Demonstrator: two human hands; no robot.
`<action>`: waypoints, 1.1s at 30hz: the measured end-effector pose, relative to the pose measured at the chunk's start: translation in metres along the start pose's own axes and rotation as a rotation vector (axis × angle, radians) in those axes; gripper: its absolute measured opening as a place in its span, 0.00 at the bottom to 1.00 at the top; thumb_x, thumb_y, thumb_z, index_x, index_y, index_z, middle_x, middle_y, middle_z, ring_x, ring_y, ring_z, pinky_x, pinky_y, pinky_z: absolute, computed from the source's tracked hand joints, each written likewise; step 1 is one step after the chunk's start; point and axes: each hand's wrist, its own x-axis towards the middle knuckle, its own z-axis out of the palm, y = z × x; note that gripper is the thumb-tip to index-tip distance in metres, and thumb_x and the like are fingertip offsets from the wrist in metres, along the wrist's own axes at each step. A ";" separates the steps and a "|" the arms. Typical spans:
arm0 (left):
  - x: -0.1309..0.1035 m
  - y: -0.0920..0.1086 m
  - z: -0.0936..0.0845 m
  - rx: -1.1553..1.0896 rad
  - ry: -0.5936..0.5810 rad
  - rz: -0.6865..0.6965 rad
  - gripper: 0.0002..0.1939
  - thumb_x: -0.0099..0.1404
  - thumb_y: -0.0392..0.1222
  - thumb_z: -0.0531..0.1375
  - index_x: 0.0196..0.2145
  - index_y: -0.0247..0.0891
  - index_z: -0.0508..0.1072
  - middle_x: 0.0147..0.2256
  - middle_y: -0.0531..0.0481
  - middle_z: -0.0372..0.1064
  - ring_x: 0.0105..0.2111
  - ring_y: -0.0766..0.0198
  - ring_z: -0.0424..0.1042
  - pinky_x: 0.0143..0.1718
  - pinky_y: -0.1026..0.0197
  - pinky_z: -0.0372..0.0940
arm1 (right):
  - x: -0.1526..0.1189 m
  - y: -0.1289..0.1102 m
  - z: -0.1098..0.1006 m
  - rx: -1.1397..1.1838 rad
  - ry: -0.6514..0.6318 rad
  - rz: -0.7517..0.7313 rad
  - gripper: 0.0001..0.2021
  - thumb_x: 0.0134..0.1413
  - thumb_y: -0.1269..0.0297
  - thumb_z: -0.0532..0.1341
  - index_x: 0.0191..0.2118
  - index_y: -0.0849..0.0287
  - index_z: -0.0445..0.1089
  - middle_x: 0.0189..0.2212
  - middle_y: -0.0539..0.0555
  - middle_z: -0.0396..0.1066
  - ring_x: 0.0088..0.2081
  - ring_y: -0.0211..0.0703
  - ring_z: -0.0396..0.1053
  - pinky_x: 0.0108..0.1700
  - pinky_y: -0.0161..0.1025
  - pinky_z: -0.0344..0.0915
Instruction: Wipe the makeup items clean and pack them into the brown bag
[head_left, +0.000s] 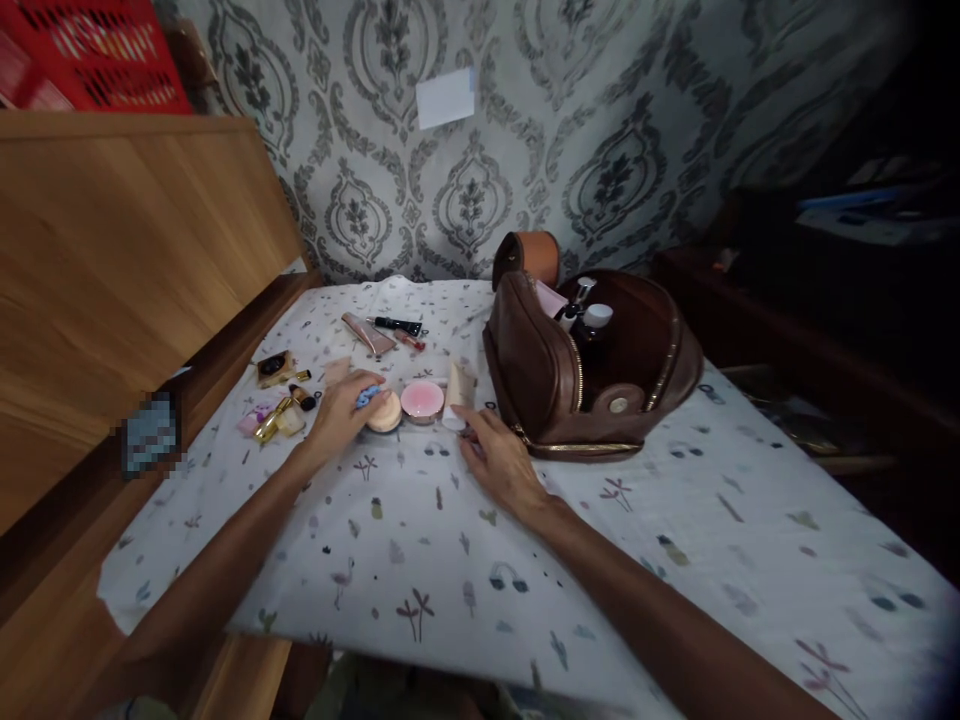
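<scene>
My left hand [341, 408] rests at the middle left of the printed cloth, its fingers on a round beige compact [385, 411] and a small blue item [367, 396]. Just right of the compact lies a round pink compact [422, 401]. A cream tube with a white cap [458, 388] lies beside that. The fingertips of my right hand [501, 458] touch the tube's cap end; its fingers are bent, and a small dark item under them is too hidden to name. An open brown bag [532, 345] holding bottles and a pink item stands to the right.
Perfume bottles [276, 420] and a black-and-gold case [274, 367] lie at the left. Behind my left hand are a rose tube [368, 334] and a black tube [397, 325]. An orange-brown round case [538, 257] stands behind the bag. A wooden panel [142, 220] borders the left.
</scene>
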 end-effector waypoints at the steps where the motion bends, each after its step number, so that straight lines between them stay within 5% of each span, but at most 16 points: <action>1: -0.004 0.002 0.000 -0.003 -0.006 -0.009 0.15 0.68 0.51 0.53 0.37 0.38 0.72 0.40 0.46 0.74 0.41 0.56 0.72 0.45 0.56 0.64 | 0.000 0.000 0.001 0.004 0.006 0.001 0.21 0.60 0.70 0.54 0.59 0.59 0.65 0.41 0.57 0.66 0.37 0.44 0.70 0.45 0.42 0.69; 9: -0.025 0.020 0.010 -0.102 0.086 -0.032 0.10 0.65 0.46 0.58 0.40 0.39 0.70 0.40 0.47 0.73 0.41 0.57 0.71 0.44 0.57 0.65 | -0.003 -0.002 0.001 0.079 0.089 -0.044 0.19 0.61 0.68 0.54 0.57 0.57 0.65 0.37 0.55 0.67 0.33 0.43 0.67 0.39 0.42 0.69; 16: -0.038 0.055 0.017 -0.295 -0.054 0.026 0.13 0.67 0.52 0.57 0.39 0.40 0.72 0.39 0.46 0.74 0.40 0.58 0.72 0.44 0.57 0.66 | -0.010 -0.017 -0.003 0.148 -0.054 -0.201 0.26 0.61 0.62 0.60 0.63 0.55 0.58 0.46 0.58 0.68 0.40 0.46 0.71 0.43 0.44 0.71; 24: -0.034 0.026 0.030 -0.460 0.132 -0.235 0.21 0.72 0.57 0.48 0.43 0.40 0.71 0.43 0.44 0.73 0.42 0.56 0.72 0.46 0.54 0.68 | -0.010 -0.021 -0.003 0.082 -0.167 -0.179 0.28 0.60 0.60 0.62 0.64 0.56 0.57 0.52 0.60 0.65 0.47 0.49 0.71 0.43 0.45 0.72; 33: -0.052 0.026 0.045 -0.233 -0.117 0.041 0.26 0.72 0.51 0.50 0.64 0.44 0.58 0.60 0.41 0.62 0.60 0.51 0.59 0.63 0.45 0.54 | -0.016 -0.031 0.011 -0.020 -0.066 -0.129 0.33 0.59 0.51 0.62 0.65 0.56 0.54 0.51 0.62 0.68 0.53 0.58 0.68 0.49 0.53 0.70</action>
